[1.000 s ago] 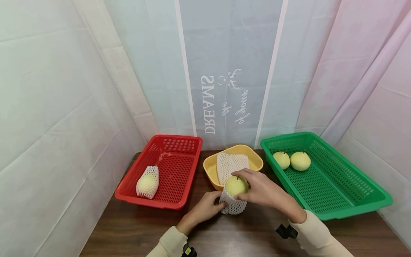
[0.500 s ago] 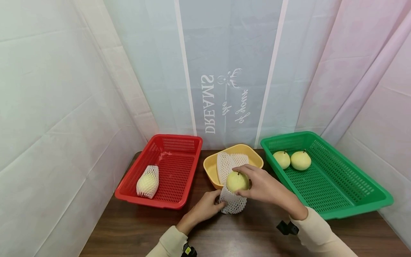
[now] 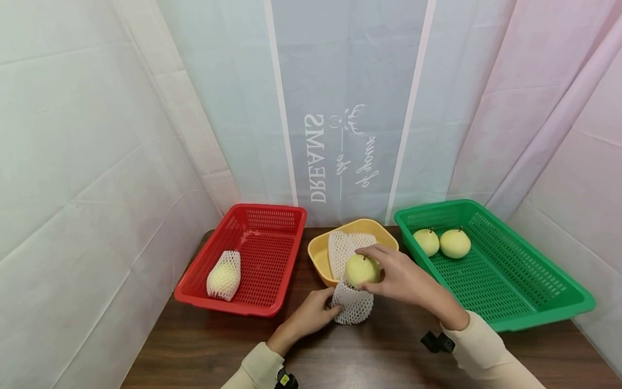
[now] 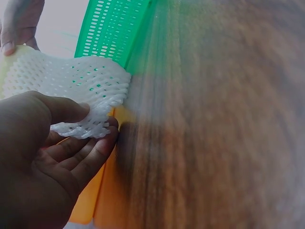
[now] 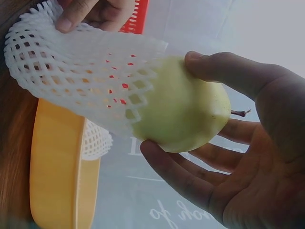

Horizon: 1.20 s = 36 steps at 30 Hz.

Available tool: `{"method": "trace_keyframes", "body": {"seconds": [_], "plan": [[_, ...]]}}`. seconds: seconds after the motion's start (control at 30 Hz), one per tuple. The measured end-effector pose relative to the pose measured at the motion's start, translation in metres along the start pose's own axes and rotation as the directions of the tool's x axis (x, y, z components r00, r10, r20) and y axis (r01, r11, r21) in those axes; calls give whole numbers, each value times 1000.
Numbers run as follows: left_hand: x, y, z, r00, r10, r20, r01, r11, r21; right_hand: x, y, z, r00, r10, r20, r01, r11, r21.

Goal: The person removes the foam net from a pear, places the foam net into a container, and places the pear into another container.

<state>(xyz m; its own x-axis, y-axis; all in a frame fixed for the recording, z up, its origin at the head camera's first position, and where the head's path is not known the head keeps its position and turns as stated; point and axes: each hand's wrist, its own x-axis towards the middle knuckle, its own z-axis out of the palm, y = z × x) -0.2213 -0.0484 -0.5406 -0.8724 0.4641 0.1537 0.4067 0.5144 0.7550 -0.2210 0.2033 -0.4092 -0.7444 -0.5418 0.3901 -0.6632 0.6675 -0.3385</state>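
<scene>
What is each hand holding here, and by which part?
The left hand pinches the foam net sleeve near its end away from the pear. The right hand grips the pear by its sides, its stem uncovered.

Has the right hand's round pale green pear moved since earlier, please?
Yes; that round pale green pear moved slightly up the head view relative to the yellow plastic basin.

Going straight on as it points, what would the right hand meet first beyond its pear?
Most likely the white foam net sleeve overlapping the pear, ahead of the right hand; exact depth is unclear.
</scene>
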Motion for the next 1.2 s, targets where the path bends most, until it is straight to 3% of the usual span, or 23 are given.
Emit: {"method": "trace_keyframes", "body": {"seconds": [0.9,1.2], "plan": [[-1,7,-9,994,33,-100,-34,999,-5,6,15,-21,999,34,-38,-34,999,1],[1,10,-10,983,48,-177,-51,999,-14,6,19,-28,997,74,-35,-74,997,6]]}}
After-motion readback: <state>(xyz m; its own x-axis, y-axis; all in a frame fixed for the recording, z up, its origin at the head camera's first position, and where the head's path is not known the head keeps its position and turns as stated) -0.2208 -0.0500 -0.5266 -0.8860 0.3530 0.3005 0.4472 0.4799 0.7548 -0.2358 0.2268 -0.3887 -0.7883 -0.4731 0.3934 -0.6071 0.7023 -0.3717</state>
